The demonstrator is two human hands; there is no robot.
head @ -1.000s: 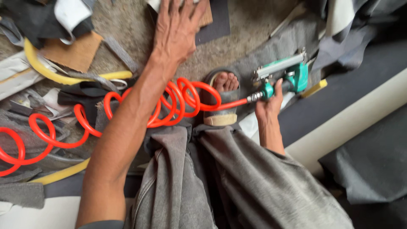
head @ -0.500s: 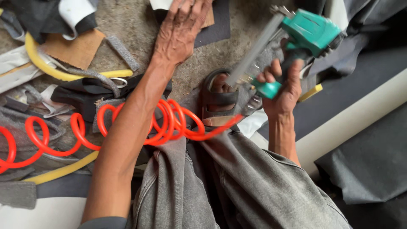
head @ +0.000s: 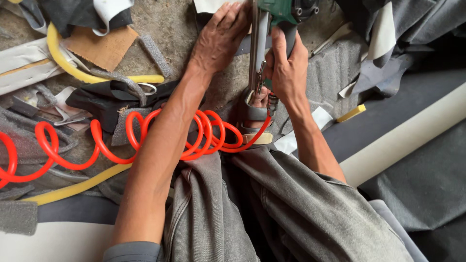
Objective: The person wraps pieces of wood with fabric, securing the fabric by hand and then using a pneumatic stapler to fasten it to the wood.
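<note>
Right hand (head: 287, 68) is clamped on the grip of a green air stapler (head: 272, 19), its long body upright. Left hand (head: 219, 36) lies flat, fingers spread, on the floor just left of it.

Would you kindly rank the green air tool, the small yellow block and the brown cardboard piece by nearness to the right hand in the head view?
1. Green air tool: gripped in the right hand, top centre.
2. Small yellow block: on grey material, to the hand's right and lower.
3. Brown cardboard piece: far across on the left, upper area.
</note>
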